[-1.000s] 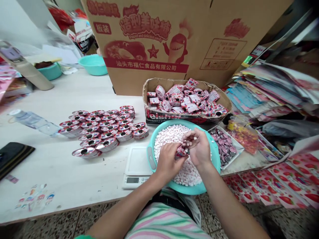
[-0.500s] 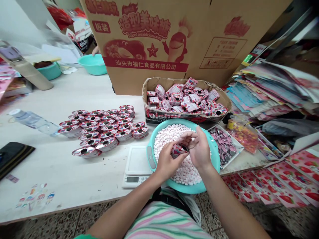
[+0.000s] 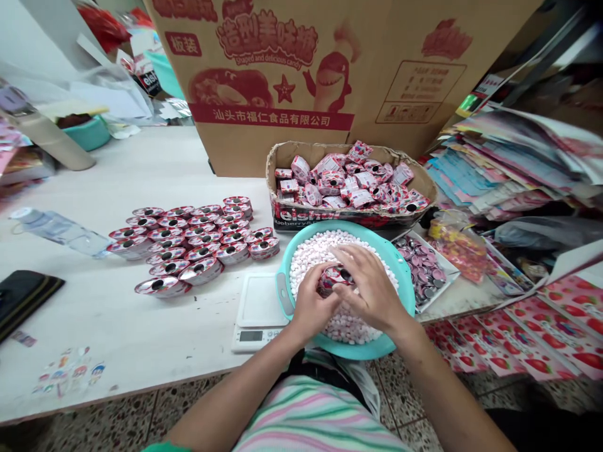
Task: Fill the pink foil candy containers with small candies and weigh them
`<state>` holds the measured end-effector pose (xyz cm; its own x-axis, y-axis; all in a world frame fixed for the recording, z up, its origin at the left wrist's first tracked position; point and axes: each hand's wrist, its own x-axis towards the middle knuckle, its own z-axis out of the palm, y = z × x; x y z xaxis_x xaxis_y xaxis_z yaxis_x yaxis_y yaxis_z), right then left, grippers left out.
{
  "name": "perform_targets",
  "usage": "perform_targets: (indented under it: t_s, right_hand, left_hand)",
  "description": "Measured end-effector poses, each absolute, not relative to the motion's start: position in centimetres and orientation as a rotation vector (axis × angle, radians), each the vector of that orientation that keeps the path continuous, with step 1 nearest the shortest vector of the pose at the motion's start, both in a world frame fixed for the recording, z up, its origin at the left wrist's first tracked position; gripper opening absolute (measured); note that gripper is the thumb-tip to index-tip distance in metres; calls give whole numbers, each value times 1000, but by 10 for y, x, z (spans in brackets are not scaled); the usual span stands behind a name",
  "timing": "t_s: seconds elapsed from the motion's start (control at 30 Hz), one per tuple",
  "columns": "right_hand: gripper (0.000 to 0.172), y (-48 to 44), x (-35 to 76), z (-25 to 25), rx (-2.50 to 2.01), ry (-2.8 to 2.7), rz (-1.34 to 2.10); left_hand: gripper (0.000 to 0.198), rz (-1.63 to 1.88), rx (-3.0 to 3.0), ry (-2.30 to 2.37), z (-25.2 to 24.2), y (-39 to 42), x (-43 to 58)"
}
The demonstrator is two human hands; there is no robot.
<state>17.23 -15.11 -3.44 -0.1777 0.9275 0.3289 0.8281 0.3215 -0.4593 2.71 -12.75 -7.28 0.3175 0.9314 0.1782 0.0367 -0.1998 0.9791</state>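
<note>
My left hand (image 3: pixel 313 307) is closed around the side of a small printed candy container (image 3: pixel 330 280), which has a round dark hole in its top. Curved over the container from the right, my right hand (image 3: pixel 370 285) has its thumb at the near side and its fingers at the far side, hiding part of it. Both hands are above a turquoise basin (image 3: pixel 407 295) full of small white candies (image 3: pixel 313 248). On the left of the table, several similar containers (image 3: pixel 202 238) stand in rows with their holes facing up.
Behind the basin, a cut-down carton (image 3: pixel 325 216) holds many more containers. A white scale (image 3: pixel 259 301) touches the basin's left side. To the right lie a tray of round pink pieces (image 3: pixel 424 267) and a bag of candy (image 3: pixel 455 242). A tall cardboard box (image 3: pixel 282 150) blocks the back.
My right hand has turned from palm up with a few candies to palm down over the container. The turquoise bowl by the box, with another person's hand at it, has been lifted away.
</note>
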Motion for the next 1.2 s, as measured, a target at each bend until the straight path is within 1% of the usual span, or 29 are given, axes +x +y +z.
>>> perform_targets:
  t_s: [0.07,0.13,0.23,0.3,0.37,0.43,0.5,0.57,0.7,0.8,1.0,1.2]
  right_hand:
    - [49,-152,185,-39,-1569,-1885,261]
    - [43,-154,197,-50,-1692,-1741,291]
    - [38,-162,202,-74,-1894,-1877,416]
    - [35,-168,196,-89,-1881,-2070,503]
    - [30,-171,188,-100,-1808,-2128,537]
    - [27,-171,182,-105,-1745,-1997,632]
    - [27,-167,181,-107,-1667,-1719,827]
    - [29,-161,183,-106,-1593,-1450,970]
    - [36,-149,188,-98,-1527,-1111,1027]
    - [38,-140,192,-83,-1422,-830,1126]
    - [30,-126,193,-45,-1129,-474,1322]
    - [26,-121,166,-36,-971,-262,1249]
  left_hand:
    - [39,1090,1503,939,-71,-126,22]
    - [41,1107,1467,979,-68,-123,15]
    - [42,1099,1404,1028,-62,-120,7]
    - [42,1076,1386,1048,-60,-120,3]
    - [42,1063,1411,1063,-59,-120,0]
    - [40,1065,1472,1068,-59,-121,-1]
    - [38,1065,1533,1065,-59,-121,-1]
    - [37,1061,1572,1064,-58,-122,-2]
    - [36,1058,1624,1092,-56,-122,-2]
    - [35,1021,1707,1107,-57,-122,-1]
    - [34,895,2006,1062,-63,-125,7]
    - [37,881,2100,1043,-63,-131,14]
